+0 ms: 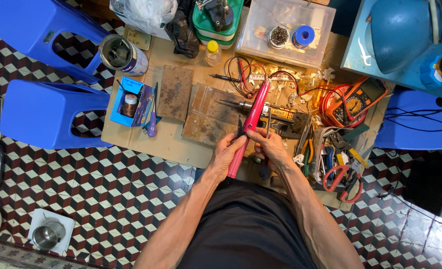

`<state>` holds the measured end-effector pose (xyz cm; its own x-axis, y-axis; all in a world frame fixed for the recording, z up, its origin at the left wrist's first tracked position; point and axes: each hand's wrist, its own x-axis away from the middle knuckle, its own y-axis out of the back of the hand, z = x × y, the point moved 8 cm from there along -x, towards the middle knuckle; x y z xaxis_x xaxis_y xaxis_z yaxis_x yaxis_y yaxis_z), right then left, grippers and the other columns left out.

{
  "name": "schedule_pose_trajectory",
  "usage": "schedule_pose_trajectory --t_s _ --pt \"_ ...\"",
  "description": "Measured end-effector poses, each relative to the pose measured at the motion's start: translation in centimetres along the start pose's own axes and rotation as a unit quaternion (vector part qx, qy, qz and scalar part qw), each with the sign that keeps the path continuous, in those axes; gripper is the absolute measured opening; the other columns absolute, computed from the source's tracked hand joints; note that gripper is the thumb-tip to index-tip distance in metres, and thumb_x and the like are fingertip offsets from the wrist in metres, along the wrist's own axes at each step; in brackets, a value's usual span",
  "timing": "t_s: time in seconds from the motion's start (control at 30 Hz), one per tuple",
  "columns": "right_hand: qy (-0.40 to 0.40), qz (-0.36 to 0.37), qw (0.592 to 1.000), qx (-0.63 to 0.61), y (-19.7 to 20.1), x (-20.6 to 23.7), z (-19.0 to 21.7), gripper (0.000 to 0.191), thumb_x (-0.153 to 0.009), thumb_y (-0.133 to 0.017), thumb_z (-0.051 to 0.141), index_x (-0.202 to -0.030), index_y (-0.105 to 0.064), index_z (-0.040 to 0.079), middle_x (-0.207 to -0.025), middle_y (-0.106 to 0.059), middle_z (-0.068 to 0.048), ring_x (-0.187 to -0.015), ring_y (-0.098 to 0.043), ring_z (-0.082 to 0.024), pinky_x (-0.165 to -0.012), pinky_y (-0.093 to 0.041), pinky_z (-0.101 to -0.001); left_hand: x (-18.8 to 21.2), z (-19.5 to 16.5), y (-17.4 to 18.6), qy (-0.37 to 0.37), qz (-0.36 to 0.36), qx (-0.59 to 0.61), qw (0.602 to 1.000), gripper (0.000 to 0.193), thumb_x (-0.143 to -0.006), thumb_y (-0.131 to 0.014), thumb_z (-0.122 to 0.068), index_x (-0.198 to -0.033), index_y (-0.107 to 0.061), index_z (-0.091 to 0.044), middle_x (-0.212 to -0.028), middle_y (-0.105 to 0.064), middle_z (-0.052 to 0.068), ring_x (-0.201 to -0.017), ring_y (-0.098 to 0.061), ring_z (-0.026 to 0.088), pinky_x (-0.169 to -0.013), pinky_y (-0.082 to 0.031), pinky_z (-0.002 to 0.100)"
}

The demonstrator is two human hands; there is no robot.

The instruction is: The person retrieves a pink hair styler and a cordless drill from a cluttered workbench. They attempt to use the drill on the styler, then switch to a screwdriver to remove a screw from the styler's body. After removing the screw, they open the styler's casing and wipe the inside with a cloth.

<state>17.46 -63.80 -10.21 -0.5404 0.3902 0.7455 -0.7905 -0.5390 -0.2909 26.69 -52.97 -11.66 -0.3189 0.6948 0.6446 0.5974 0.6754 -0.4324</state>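
Note:
A long pink rod-shaped tool (pixel 251 121) slants from the board's middle down toward my lap. My left hand (pixel 227 151) wraps its lower half. My right hand (pixel 269 145) pinches a small dark tool, perhaps tweezers or a blade (pixel 241 127), against the pink shaft just above my left fingers. A red wire (pixel 276 74) runs from the pink tool's far tip into a tangle of leads.
On the cardboard sheet (pixel 171 142) lie wooden blocks (pixel 207 115), a purple screwdriver (pixel 152 124), a blue box (pixel 131 102), an orange multimeter (pixel 353 102), red-handled scissors (pixel 341 179) and pliers. Blue plastic stools (pixel 46 112) stand left, another (pixel 415 119) right. A clear bin (pixel 286 30) sits behind.

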Motion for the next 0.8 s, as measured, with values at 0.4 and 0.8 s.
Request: schedule_pose_trajectory --t_s 0.4,0.8 --pt "0.03 -0.029 0.999 0.022 -0.3 0.1 0.0 0.023 -0.089 -0.078 0.027 -0.097 -0.068 0.007 -0.058 -0.051 0.004 -0.044 -0.042 -0.006 -0.039 -0.032 -0.0234 0.4 0.1 -0.1 -0.054 -0.04 0.002 0.998 0.043 -0.091 -0.077 -0.03 -0.126 -0.07 -0.005 -0.093 -0.066 -0.004 -0.077 -0.056 0.003 -0.064 -0.045 0.019" --pt "0.112 -0.014 0.993 -0.028 2.7 0.4 9.0 0.021 -0.093 -0.072 0.024 -0.108 -0.067 0.01 -0.071 -0.062 0.007 -0.048 -0.047 -0.002 -0.04 -0.032 -0.0188 3.7 -4.0 -1.6 -0.067 0.005 -0.193 0.979 0.05 -0.088 -0.074 -0.036 -0.126 -0.064 -0.004 -0.1 -0.074 0.001 -0.089 -0.067 0.007 -0.078 -0.053 0.024"
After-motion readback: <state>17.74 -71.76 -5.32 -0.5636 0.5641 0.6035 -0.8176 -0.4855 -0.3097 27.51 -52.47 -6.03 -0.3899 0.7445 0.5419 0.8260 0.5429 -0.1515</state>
